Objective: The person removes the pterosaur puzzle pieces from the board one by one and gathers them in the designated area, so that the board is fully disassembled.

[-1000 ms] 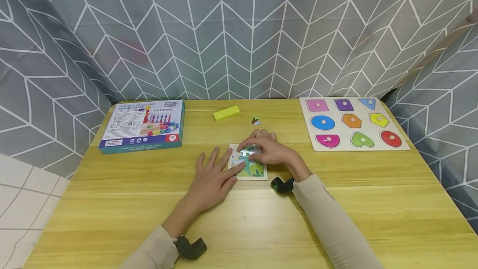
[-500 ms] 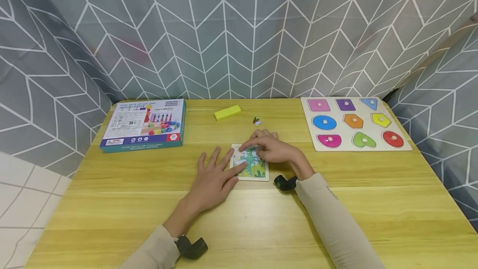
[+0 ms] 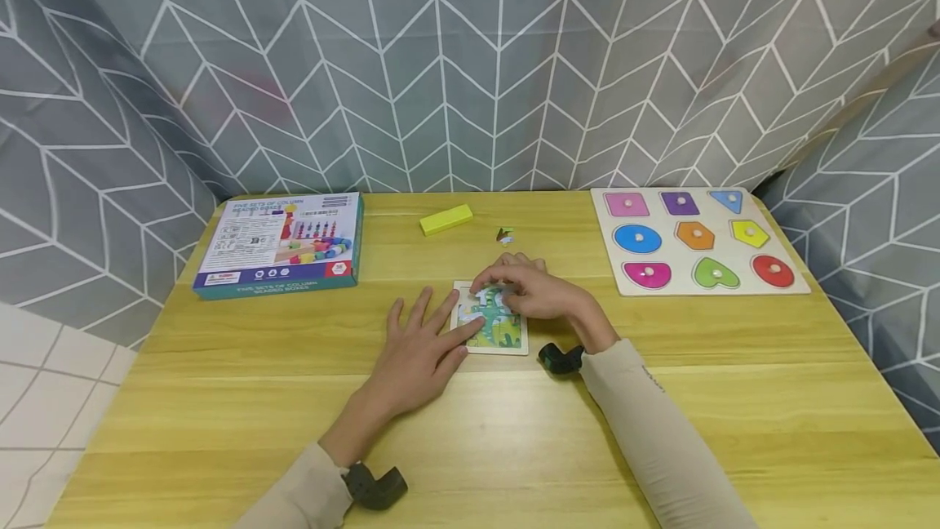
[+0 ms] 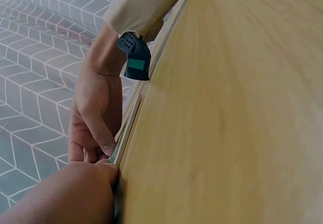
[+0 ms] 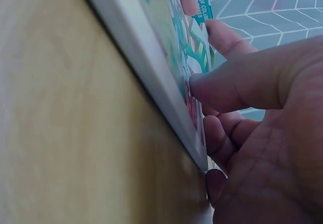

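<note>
A small jigsaw puzzle [image 3: 507,340] with a green dinosaur picture lies in a pale frame at the middle of the table. My left hand [image 3: 419,357] is spread flat, its index finger and thumb resting on the puzzle's left side. Over the upper part, my right hand [image 3: 539,292] curls its index finger and thumb about a white-and-green jigsaw piece [image 5: 200,40], the thumb tip pressed to the picture in the right wrist view. The other right fingers bend behind the frame's far edge. Beyond them a loose jigsaw piece [image 3: 504,237] lies on the wood.
A yellow block [image 3: 446,220] lies behind the puzzle. At the back left is a flat toy box [image 3: 279,247]; at the back right, a knobbed shape board [image 3: 705,243]. A patterned grey curtain [image 3: 470,64] hangs behind the table [image 3: 499,447].
My right thumb has drawn in slightly and the glare on the upper part of the puzzle has faded. My left hand keeps its place; the loose piece has not moved.
</note>
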A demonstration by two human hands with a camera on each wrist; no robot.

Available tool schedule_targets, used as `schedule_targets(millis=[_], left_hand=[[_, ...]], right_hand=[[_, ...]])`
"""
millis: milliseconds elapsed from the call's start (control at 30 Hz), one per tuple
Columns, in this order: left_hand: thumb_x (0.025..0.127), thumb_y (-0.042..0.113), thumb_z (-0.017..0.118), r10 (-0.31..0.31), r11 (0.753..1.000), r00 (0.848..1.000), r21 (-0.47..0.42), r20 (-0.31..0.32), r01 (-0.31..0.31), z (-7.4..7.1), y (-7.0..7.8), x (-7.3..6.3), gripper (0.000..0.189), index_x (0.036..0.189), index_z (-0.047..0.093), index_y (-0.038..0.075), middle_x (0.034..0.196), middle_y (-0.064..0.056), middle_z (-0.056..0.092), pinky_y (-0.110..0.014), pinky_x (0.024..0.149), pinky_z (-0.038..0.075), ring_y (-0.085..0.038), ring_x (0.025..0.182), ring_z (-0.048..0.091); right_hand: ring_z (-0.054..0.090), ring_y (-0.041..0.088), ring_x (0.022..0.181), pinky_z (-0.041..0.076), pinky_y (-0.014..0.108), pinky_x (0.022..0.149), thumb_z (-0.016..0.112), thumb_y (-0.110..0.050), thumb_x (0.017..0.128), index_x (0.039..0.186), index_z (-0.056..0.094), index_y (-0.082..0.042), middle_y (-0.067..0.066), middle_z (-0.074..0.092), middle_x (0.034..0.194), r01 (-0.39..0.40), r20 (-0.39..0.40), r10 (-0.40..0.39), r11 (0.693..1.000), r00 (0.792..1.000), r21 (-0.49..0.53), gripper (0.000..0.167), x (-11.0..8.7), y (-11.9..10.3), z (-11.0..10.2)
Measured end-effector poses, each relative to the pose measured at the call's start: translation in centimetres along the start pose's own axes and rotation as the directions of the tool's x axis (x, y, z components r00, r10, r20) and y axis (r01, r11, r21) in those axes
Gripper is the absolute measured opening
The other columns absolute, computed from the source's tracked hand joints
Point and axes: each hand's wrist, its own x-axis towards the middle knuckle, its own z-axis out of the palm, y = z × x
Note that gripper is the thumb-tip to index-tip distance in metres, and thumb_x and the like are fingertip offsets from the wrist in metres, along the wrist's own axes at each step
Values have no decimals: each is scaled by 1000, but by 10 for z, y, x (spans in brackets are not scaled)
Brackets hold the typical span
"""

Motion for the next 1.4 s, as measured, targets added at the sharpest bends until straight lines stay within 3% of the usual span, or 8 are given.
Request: schedule_targets(millis=[433,700,1067,1400], left_hand=[[107,45,45,-5,1000,1000,12,5,5,0,-2,-1,44,151,45,46,170,-1,25,-72,119,6,-43,158,14],[107,43,45,2,1000,1000,13,-3,-2,-1,-2,-1,44,151,46,45,170,-2,26,-72,119,7,-44,157,15],[106,44,46,9,1000,1000,16,-10,-8,-1,-2,-1,43,150,48,45,169,-3,28,-73,118,7,-45,157,16],[106,43,47,6,1000,1000,20,-13,-6,0,-2,0,43,149,49,44,168,-3,30,-73,118,10,-44,157,18]], right_hand=[[49,18,103,21,41,82,55,6,88,116,75,-26,-5,64,108,43,-61,-46,998,997,-39,47,0,-2,5],[49,18,104,22,41,84,63,-1,91,121,75,-24,-3,66,110,48,-57,-49,999,997,-26,40,0,-2,3],[52,19,106,24,40,85,76,-8,89,119,73,-20,-3,72,114,42,-110,-46,999,993,-33,32,-1,-1,7],[47,18,91,22,38,80,75,-10,90,118,77,-21,0,67,101,68,-100,-79,991,992,-112,30,-3,-6,7]])
